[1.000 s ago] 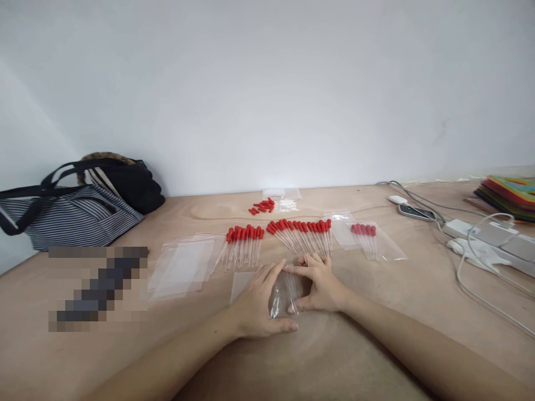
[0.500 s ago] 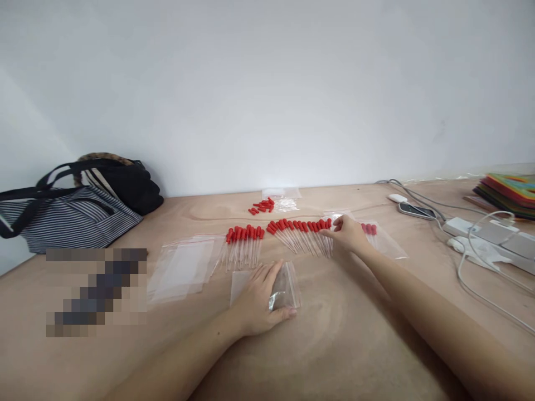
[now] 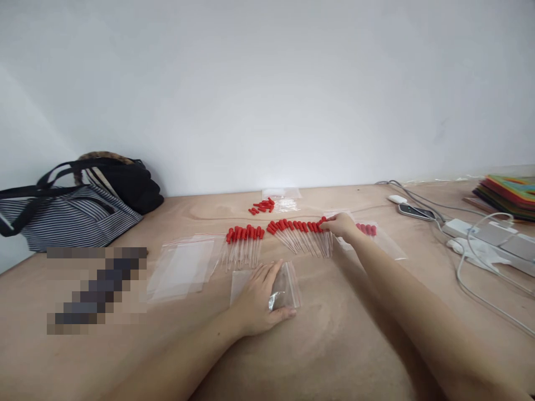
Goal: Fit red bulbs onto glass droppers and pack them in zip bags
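My left hand [image 3: 261, 298] lies flat with fingers spread on a clear zip-lock bag [image 3: 288, 281], pressing it to the table. At the right end of a fanned row of droppers [image 3: 298, 236], with red rubber bulbs and clear tubes, my right hand [image 3: 340, 227] has its fingertips closed on the red bulb of a dropper [image 3: 322, 221]. My fingers partly hide that bulb. A second bunch of droppers [image 3: 244, 242] lies left of this row. Further left rests a stack of clear zip-lock bags [image 3: 181, 267].
Behind the droppers are loose red bulbs [image 3: 263, 206] and a bag of clear tubes [image 3: 286, 203]. Beyond my right hand lies a bag with red-bulbed droppers [image 3: 382, 239]. Cables and a power strip [image 3: 460, 225] lie right; a striped bag [image 3: 83, 217] sits left.
My right hand has shifted slightly left, and its fingertips have closed on a red bulb at the row's right end. My left hand stays on the zip-lock bag.
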A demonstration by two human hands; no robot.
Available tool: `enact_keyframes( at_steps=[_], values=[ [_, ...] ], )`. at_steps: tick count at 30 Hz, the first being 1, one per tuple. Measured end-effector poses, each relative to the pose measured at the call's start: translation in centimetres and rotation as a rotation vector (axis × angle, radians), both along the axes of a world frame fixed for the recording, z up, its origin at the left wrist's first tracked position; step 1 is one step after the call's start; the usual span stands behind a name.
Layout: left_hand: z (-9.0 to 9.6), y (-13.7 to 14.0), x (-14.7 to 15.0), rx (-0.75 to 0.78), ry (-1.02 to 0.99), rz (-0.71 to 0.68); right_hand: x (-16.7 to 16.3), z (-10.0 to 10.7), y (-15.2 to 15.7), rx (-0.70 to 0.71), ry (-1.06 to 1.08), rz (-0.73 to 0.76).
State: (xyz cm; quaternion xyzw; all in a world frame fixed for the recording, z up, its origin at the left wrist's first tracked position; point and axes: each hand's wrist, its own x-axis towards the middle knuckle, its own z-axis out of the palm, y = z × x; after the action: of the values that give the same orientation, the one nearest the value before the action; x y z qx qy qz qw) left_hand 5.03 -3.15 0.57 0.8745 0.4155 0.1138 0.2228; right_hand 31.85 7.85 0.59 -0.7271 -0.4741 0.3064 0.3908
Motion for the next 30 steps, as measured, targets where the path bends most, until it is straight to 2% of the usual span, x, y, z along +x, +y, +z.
enact_keyframes(
  at_steps=[4,7,8,12,21,27,30],
  values=[
    [-0.1,0.0,-0.1,0.004,-0.015,-0.007,-0.7,0.5,-2.7,0.111,0.229,0.122],
    [-0.2,0.0,0.0,0.004,-0.026,-0.001,-2.0,0.0,-5.5,0.182,0.372,0.167],
    [-0.2,0.0,0.0,0.004,-0.027,0.002,-2.5,-0.4,-6.4,0.214,0.487,0.187],
    [-0.1,0.0,0.1,0.002,-0.014,0.014,-4.6,-1.4,-8.8,0.255,0.704,0.136],
    [-0.2,-0.1,0.0,-0.018,0.007,0.022,-6.1,-1.2,-9.3,0.292,0.781,0.071],
    [-0.2,-0.1,0.0,-0.011,-0.005,0.015,-7.7,-1.8,-10.5,0.163,0.836,0.162],
    [0.1,-0.1,0.0,-0.017,-0.010,0.014,-7.8,-2.1,-10.9,0.096,0.729,0.292]
  ],
)
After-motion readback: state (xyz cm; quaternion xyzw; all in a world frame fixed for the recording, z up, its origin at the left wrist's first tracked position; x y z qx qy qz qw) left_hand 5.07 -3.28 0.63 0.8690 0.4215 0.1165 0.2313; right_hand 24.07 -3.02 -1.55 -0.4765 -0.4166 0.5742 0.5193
